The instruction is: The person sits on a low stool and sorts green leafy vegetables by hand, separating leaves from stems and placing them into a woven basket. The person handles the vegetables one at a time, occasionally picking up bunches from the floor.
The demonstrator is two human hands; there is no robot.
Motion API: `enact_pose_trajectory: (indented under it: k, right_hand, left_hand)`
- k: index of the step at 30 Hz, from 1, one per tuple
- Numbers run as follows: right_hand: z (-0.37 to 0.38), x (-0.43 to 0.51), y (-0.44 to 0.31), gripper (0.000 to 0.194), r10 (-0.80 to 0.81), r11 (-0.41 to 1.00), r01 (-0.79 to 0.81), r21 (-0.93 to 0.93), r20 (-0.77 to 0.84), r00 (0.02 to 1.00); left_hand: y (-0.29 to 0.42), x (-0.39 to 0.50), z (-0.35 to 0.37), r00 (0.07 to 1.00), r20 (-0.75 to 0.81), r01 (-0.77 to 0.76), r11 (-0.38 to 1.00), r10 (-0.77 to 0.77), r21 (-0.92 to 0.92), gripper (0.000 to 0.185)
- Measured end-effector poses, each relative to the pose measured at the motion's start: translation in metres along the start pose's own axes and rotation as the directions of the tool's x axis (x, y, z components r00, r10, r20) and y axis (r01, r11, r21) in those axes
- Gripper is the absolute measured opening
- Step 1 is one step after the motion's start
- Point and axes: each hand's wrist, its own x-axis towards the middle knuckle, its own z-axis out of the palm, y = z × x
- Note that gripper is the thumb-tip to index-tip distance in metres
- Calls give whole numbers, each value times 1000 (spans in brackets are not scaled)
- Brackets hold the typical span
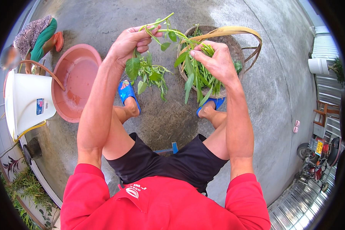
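My left hand [135,43] grips a leafy green stem [161,20], whose tip sticks up past the fingers. More leaves hang below that palm. In my right hand [217,61] is a bunch of long-leaved greens [194,76], with the cut-looking stems between thumb and fingers. This bunch hangs over a round woven basket [233,43] with a tall bent strap handle [233,29]. Greens also lie inside the basket, partly hidden by my right hand. A loose pile of leafy stems [155,76] lies on the concrete floor below my left hand.
To the left stand a pink plastic basin [77,77] with a hose over its rim and a white tub [31,95]. Another person [37,37] bends down behind them. A parked motorcycle [313,161], a wooden chair [322,113] and pink slippers [296,126] are at right.
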Motion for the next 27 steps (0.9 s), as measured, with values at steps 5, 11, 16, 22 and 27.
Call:
enact_pose_trajectory:
  k: [5, 11, 16, 22, 27]
  right_hand:
    - [-3, -2, -10, 18, -56, 998, 52, -24, -213, 975]
    - [8, 3, -15, 12, -217, 970, 241, 33, -332, 918]
    - [22, 1, -22, 15, -105, 994, 102, -24, -156, 982]
    - [29, 0, -18, 16, -177, 981, 157, -119, -190, 966]
    - [14, 3, -8, 16, -163, 974, 114, -198, -253, 954]
  left_hand:
    - [-1, 2, -3, 995, -80, -48, 995, 55, 85, 26]
    - [-2, -2, 12, 980, -115, -121, 951, 160, 285, 29]
    - [-7, -3, 21, 986, -92, -104, 935, 142, 339, 32]
    - [-13, -2, 31, 989, -80, -81, 914, 122, 398, 33]
    - [-6, 1, 18, 977, -133, -112, 932, 167, 346, 33]
